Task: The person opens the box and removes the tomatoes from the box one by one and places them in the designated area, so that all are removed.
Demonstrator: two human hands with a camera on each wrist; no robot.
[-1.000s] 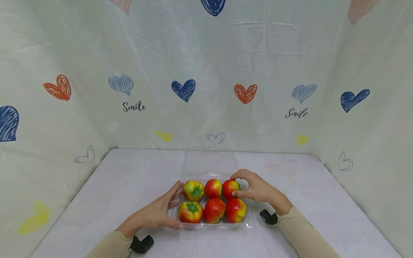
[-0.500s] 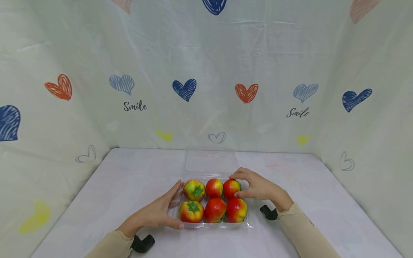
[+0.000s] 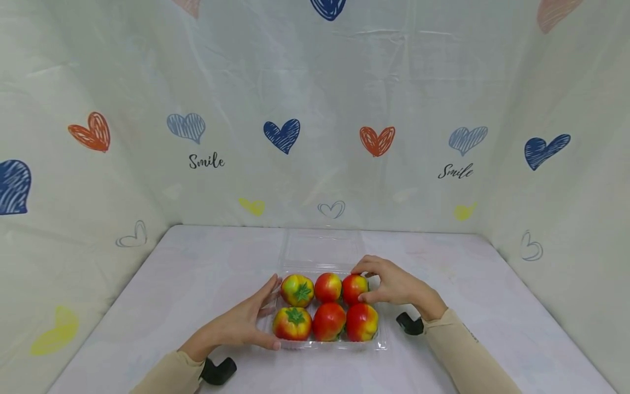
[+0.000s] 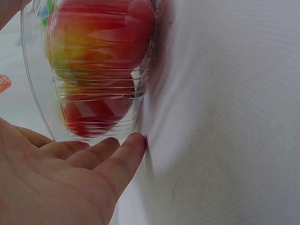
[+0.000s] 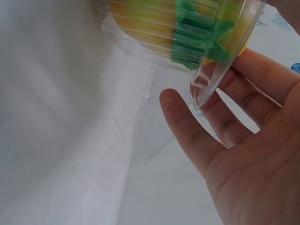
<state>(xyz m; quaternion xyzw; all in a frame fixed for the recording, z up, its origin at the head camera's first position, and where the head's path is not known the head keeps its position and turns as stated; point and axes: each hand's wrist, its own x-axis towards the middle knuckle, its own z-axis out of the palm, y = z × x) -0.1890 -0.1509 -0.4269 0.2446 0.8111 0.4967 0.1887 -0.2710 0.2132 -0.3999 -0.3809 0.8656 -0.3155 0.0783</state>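
Note:
A clear plastic clamshell box [image 3: 321,346] stands on the table with its transparent lid [image 3: 322,249] folded back behind it. Several glossy red-and-yellow fruits with green leafy tops sit in it in two rows. My right hand [image 3: 396,282] reaches over the right rim, with thumb and fingertips around the back-right fruit [image 3: 354,289]. In the right wrist view, the fingers bend round the box's edge near a yellow fruit [image 5: 145,28]. Along the box's left side my left hand [image 3: 236,326] lies with straight fingers, thumb at the front-left corner. Its fingertips [image 4: 137,139] are right at the box wall.
A white cloth covers the table [image 3: 423,355]. Behind it hangs a pale curtain [image 3: 320,180] printed with hearts and "Smile". Black wrist mounts [image 3: 219,372] show beside the beige sleeves.

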